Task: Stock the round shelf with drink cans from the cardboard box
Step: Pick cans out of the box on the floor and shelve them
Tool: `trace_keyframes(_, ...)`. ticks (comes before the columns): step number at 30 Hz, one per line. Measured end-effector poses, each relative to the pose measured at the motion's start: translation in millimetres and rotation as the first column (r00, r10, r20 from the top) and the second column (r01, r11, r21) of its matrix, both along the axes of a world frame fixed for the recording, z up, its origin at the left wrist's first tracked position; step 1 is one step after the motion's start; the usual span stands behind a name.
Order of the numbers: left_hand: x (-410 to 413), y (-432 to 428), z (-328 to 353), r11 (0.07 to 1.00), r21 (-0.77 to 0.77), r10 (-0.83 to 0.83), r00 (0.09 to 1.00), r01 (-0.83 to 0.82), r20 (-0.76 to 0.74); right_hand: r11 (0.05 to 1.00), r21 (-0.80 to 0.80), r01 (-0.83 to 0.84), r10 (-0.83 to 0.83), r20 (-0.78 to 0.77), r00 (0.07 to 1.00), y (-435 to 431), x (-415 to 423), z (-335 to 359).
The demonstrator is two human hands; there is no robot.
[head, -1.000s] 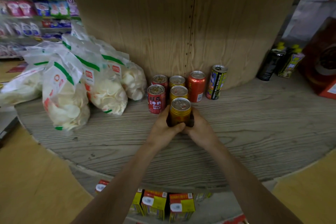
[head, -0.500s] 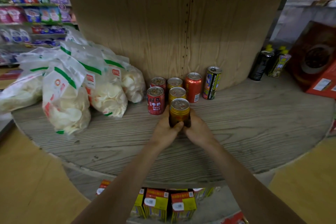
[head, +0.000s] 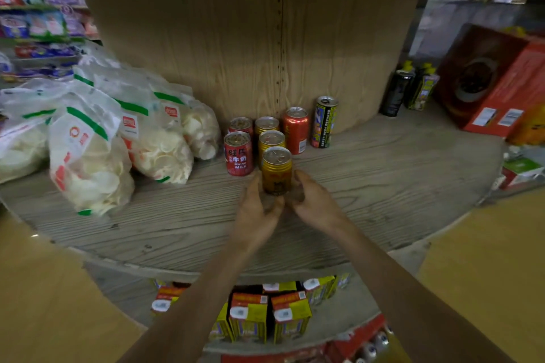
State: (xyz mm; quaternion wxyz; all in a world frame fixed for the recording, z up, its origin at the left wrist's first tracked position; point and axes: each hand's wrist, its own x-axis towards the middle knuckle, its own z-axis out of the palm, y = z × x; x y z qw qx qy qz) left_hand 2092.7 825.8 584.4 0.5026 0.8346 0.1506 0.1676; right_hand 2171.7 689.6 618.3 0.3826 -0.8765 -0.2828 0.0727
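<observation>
A gold drink can (head: 276, 169) stands upright on the round wooden shelf (head: 383, 186), at the front of a short row of gold cans (head: 271, 141). My left hand (head: 258, 211) curls round its lower left side, thumb under the front. From the right, my right hand (head: 312, 203) cups the base of the same can. Two red milk cans (head: 238, 153) stand just left of the row. A taller red can (head: 296, 130) and a slim dark can (head: 323, 122) stand behind to the right. The cardboard box is out of view.
Bags of white crackers (head: 88, 162) fill the shelf's left side. Dark bottles (head: 396, 94) and a red carton (head: 495, 82) stand at the right. The wooden centre column (head: 250, 38) rises behind the cans. Yellow drink cartons (head: 269, 315) sit on the tier below.
Both hands have slid down and back along the gold can, uncovering more of its label. The can stays at the front of its row.
</observation>
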Motion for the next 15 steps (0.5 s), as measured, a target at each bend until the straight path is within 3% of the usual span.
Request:
trace_keyframes(4,-20,-25,11,0.979,0.205,0.026,0.999,-0.021,-0.023,0.994,-0.112,0.004,0.009,0.110,0.994,-30,-10,-8)
trace_keyframes(7,-25,-55,21,0.933,0.357,-0.044,0.999,0.038,0.009,0.988,-0.152,0.010,0.024,0.219,0.975,-66,-19,-15)
trace_keyframes(15,-26,-182,20,0.862,0.448,-0.272,0.962,0.236,0.017,0.986,-0.101,0.134,-0.076,0.446,0.892,-205,-54,-39)
